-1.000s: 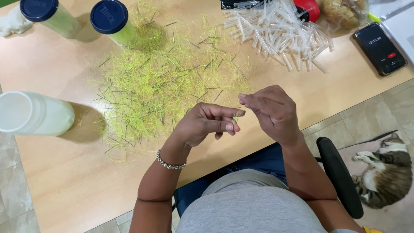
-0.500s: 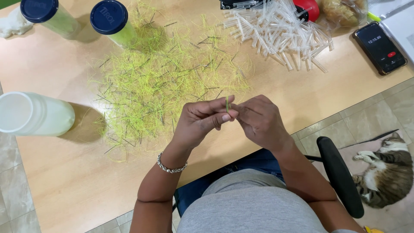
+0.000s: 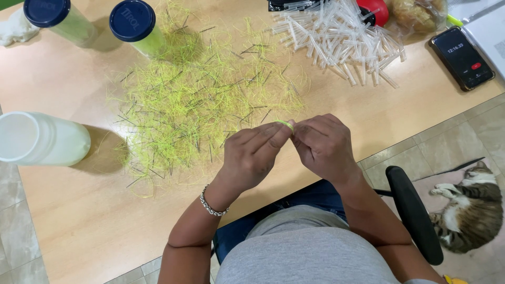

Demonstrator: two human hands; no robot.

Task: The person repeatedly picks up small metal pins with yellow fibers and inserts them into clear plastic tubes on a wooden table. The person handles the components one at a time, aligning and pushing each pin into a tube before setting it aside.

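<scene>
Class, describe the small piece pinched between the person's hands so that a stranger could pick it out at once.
Start at the light wooden table and its sprawling heap of yellow-green threads with dark needles. Just below its right edge, the left hand and right hand meet fingertip to fingertip. Between them sits a short yellow-green thread piece, the only one lifted off the heap.

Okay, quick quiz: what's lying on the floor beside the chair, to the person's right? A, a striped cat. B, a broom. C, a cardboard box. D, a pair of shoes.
A: a striped cat lies stretched out on the floor, just right of the black chair armrest.
</scene>
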